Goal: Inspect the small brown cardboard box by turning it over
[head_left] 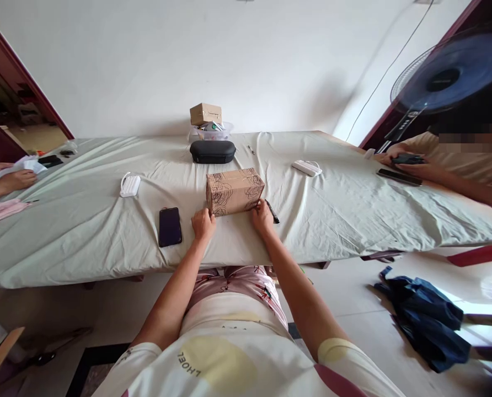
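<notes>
A brown cardboard box (238, 194) with dark scribbled curls drawn on its sides sits on the cloth in front of me. My left hand (203, 224) is closed at its near left lower corner, fingers curled against the cardboard. At the near right lower corner my right hand (262, 217) grips the box, thumb and fingers partly hidden. Just right of that hand lies a slim black pen-like object (272, 212). A dark smartphone (170, 226) rests flat to the left of my left hand.
Behind the box stand a black zip case (213, 151) and a plastic tub (225, 134) with a small carton (205, 113). White corded blocks (130, 185) lie on both sides. People's hands are at both table ends; a fan (448, 77) stands right.
</notes>
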### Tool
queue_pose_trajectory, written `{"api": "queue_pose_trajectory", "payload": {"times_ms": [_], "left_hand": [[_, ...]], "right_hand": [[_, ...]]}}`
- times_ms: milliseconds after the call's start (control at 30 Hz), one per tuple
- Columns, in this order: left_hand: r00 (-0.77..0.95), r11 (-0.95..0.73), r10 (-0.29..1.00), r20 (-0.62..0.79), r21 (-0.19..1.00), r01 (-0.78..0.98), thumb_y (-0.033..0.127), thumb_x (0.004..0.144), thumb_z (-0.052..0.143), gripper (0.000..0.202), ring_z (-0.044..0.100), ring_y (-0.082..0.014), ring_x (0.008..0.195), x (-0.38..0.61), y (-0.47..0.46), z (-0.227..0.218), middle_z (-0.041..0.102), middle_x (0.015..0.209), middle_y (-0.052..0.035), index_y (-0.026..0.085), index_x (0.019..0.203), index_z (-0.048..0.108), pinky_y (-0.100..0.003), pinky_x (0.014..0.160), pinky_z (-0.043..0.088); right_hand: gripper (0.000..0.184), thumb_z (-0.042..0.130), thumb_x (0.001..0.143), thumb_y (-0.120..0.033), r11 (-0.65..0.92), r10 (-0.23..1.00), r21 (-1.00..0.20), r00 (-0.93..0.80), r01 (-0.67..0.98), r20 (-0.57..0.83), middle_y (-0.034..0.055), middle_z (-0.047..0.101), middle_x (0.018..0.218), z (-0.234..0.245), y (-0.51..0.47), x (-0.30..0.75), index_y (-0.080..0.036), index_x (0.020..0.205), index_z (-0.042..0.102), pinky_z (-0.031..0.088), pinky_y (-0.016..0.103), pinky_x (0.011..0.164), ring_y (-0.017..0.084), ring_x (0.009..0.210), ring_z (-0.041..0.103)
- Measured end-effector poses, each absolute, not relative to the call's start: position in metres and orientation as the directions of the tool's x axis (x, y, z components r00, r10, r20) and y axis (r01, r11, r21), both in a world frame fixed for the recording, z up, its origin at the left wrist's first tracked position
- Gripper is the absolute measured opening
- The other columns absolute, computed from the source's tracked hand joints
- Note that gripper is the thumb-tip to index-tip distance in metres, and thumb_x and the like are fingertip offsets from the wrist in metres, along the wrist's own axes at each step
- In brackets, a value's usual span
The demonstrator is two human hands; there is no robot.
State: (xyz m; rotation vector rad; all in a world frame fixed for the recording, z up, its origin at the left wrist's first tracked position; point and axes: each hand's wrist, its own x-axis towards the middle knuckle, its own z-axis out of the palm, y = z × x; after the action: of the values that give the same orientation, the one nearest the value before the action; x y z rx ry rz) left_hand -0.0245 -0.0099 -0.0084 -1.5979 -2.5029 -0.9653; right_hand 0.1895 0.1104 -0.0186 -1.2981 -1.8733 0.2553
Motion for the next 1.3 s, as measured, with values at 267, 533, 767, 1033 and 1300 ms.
{"api": "queue_pose_trajectory", "payload": {"times_ms": [267, 533, 767, 1033, 1300], "left_hand": [[-0.517, 0.302, 0.801, 0.302, 0.542, 0.784, 0.022, 0.095, 0.06, 0.004, 0.069, -0.0323, 0.113, -0.036, -0.009, -0.011, 0.074, 0.11, -0.0177, 0.018, 0.096, 0.062, -0.042, 0.097, 0.048], [-0.591, 0.015, 0.648, 0.481, 0.767, 0.642, 0.028, 0.092, 0.061, 0.009, 0.067, -0.0246, 0.097, -0.046, -0.005, -0.027, 0.069, 0.097, -0.008, 0.024, 0.089, 0.054, -0.037, 0.092, 0.052], [-0.557, -0.219, 0.536, 0.634, 0.742, 0.633, 0.047, 0.098, 0.055, 0.026, 0.069, -0.0236, 0.092, -0.042, -0.007, -0.028, 0.07, 0.097, -0.0106, 0.02, 0.1, 0.06, -0.035, 0.081, 0.057], [-0.537, -0.313, 0.464, 0.705, 0.697, 0.645, 0.059, 0.102, 0.049, 0.059, 0.069, -0.0261, 0.114, -0.04, -0.007, -0.029, 0.067, 0.129, -0.0193, 0.016, 0.142, 0.053, -0.037, 0.091, 0.06], [-0.357, -0.227, 0.645, 0.676, 0.616, 0.754, 0.07, 0.098, 0.05, 0.081, 0.026, -0.0396, 0.163, -0.034, -0.002, -0.038, 0.025, 0.174, -0.0239, 0.017, 0.16, 0.042, -0.057, 0.13, 0.031]], "right_hand": [[0.043, 0.053, 0.087, -0.027, 0.421, 0.878, -0.539, -0.179, 0.729, 0.443, 0.0187, 0.069, 0.118, -0.033, 0.104, 0.19, -0.013, 0.127, 0.06, 0.054, 0.047, 0.099, 0.033, 0.108, 0.063], [0.036, 0.056, 0.086, -0.031, 0.496, 0.835, -0.712, -0.047, 0.496, 0.549, 0.0055, 0.072, 0.091, -0.031, 0.104, 0.195, -0.021, 0.12, 0.063, 0.056, 0.04, 0.087, 0.024, 0.084, 0.066], [0.034, 0.057, 0.093, -0.041, 0.636, 0.737, -0.725, 0.071, 0.263, 0.672, 0.0012, 0.066, 0.083, -0.021, 0.095, 0.195, -0.022, 0.121, 0.064, 0.057, 0.036, 0.082, 0.018, 0.078, 0.064], [0.024, 0.06, 0.098, -0.042, 0.695, 0.696, -0.696, 0.076, 0.179, 0.714, 0.0045, 0.07, 0.093, -0.01, 0.076, 0.195, -0.023, 0.108, 0.069, 0.058, 0.034, 0.079, 0.018, 0.082, 0.067], [0.041, 0.052, 0.1, -0.03, 0.826, 0.528, -0.559, -0.455, 0.077, 0.717, 0.0092, 0.078, 0.116, -0.017, 0.047, 0.18, -0.024, 0.14, 0.061, 0.061, 0.032, 0.074, 0.015, 0.072, 0.069]]}}
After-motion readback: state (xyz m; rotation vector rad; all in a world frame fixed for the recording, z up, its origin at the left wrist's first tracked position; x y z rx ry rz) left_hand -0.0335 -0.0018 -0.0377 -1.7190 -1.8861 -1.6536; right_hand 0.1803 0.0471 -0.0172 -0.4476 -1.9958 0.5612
